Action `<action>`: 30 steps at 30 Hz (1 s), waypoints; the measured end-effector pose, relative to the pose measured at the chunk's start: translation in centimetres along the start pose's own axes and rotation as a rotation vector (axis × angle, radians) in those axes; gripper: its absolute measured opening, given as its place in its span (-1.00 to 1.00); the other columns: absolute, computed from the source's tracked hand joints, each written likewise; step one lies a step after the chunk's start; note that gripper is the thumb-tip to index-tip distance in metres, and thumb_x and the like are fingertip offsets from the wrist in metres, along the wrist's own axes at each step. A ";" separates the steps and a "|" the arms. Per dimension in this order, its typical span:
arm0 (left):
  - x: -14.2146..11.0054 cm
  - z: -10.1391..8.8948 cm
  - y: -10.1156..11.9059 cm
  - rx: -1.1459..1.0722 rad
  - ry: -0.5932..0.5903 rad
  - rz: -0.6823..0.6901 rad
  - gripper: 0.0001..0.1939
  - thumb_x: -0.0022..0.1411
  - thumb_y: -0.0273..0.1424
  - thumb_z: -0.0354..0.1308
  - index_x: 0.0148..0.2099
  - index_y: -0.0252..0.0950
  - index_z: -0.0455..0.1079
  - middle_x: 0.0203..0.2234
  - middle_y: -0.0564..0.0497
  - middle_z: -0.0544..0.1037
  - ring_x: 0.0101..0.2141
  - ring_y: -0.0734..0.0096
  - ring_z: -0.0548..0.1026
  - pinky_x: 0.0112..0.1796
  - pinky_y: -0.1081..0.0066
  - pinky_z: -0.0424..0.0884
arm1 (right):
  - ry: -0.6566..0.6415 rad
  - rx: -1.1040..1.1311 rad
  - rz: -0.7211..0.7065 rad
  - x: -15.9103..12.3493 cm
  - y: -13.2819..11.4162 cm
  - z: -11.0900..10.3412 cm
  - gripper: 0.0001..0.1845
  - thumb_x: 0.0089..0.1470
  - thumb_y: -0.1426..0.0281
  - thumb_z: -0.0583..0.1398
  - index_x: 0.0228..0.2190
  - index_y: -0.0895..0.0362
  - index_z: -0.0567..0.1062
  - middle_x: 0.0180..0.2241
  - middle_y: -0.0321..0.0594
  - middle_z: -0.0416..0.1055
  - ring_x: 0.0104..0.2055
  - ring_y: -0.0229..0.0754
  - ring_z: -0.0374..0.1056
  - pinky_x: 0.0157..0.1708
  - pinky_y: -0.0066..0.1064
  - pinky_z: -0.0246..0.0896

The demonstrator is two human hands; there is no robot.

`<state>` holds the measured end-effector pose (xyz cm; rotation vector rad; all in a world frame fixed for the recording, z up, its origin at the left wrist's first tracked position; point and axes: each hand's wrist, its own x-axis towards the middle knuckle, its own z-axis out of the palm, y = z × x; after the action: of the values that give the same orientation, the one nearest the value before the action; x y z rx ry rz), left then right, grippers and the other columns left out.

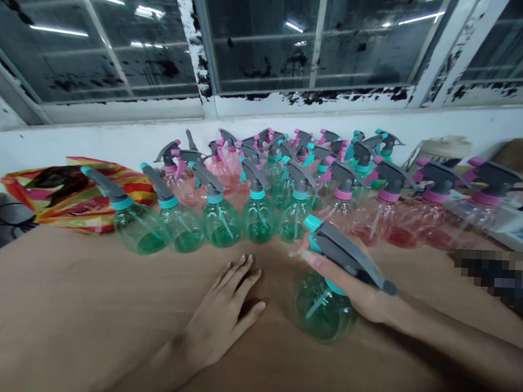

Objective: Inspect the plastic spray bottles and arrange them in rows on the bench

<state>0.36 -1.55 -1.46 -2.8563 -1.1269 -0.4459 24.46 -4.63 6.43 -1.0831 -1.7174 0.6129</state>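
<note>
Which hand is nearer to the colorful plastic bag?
Left. The left hand is palm down on the table, to the near right of the plastic bag; the right hand, holding a green spray bottle, is farther right.

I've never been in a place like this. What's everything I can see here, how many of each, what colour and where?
Green bottles: five, front row, left and centre
Held bottle: one, green, right hand
Pink bottles: four, front row, right
Rear bottles: many, pink or green, too crowded to count
Bag: one, yellow, orange and red, left
Cables: black, far left, count unclear
Container: one, whitish, back right
Box: one, brown, far right
Pixelated patch: one, dark, right edge
Table: one, brown, below
Windowpanes: three, dark, behind
Hands: two, bare; left on table, right round held bottle
</note>
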 end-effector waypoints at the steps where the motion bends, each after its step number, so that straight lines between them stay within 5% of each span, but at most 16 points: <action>1: 0.0 0.0 0.0 0.006 -0.006 0.000 -0.53 0.37 -0.19 -0.07 0.22 -0.31 0.16 0.25 -0.16 0.13 0.22 0.12 0.09 0.14 0.03 0.12 | -0.026 0.001 0.015 0.1 -0.2 -0.1 -0.80 0.16 0.22 0.11 -0.36 0.05 0.46 -0.46 -0.32 0.40 -0.47 -0.27 0.33 -0.44 -0.41 0.26; 10: 0.0 -0.3 0.2 0.034 -0.012 0.003 -0.54 0.37 -0.20 -0.05 0.22 -0.31 0.17 0.24 -0.16 0.16 0.22 0.14 0.12 0.14 0.06 0.12 | -0.074 0.088 0.081 0.2 -0.3 0.3 -0.71 0.11 0.23 0.17 -0.11 0.00 0.43 -0.35 -0.28 0.46 -0.43 -0.25 0.36 -0.43 -0.40 0.28; 18: 0.1 -0.4 0.3 0.022 -0.006 0.009 -0.54 0.37 -0.21 -0.05 0.21 -0.33 0.17 0.23 -0.17 0.17 0.22 0.14 0.12 0.15 0.06 0.11 | -0.077 0.025 0.024 0.2 -0.2 0.1 -0.76 0.11 0.27 0.16 -0.16 0.00 0.48 -0.51 -0.34 0.41 -0.49 -0.23 0.36 -0.48 -0.40 0.31; 30: 0.2 -0.7 0.4 0.047 -0.033 0.012 -0.53 0.37 -0.23 -0.05 0.23 -0.35 0.13 0.23 -0.19 0.17 0.23 0.15 0.09 0.15 0.04 0.12 | -0.101 0.129 0.072 0.5 -0.4 0.1 -0.75 0.11 0.27 0.17 -0.14 0.01 0.44 -0.26 -0.26 0.49 -0.33 -0.21 0.42 -0.32 -0.36 0.33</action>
<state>0.64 -1.82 -0.75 -2.8384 -1.1092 -0.3685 24.11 -4.36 6.95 -1.0411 -1.7058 0.8245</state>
